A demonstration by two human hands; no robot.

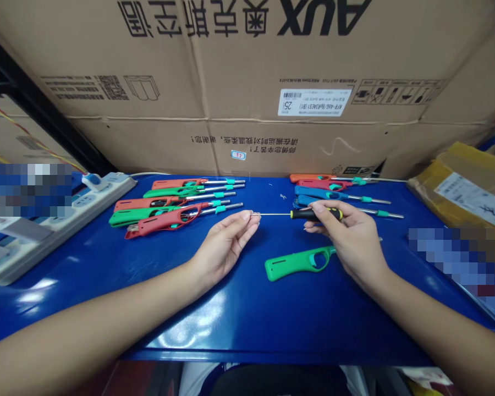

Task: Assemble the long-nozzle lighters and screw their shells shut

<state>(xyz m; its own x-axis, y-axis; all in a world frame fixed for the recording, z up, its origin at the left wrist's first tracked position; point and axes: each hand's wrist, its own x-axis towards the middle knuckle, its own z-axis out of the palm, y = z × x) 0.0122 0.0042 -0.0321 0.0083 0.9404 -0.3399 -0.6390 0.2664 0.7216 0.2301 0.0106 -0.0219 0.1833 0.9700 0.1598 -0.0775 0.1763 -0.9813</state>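
Note:
My right hand (348, 234) grips the black and yellow handle of a screwdriver (299, 214), held level above the table with its thin shaft pointing left. At the shaft's tip, the thumb and fingers of my left hand (226, 239) are pinched together; whether a small part sits between them I cannot make out. Below my right hand lies a green lighter (286, 265) with a long nozzle, its trigger loop towards the right and its nozzle partly hidden by that hand.
Several long lighters (160, 221), red, orange and green, lie in a row at the left. Others (325, 193), orange, red and blue, lie behind my right hand. A power strip (103, 190) stands far left, a taped parcel (457, 176) far right. Cardboard (247, 82) walls the back of the blue table (214, 324).

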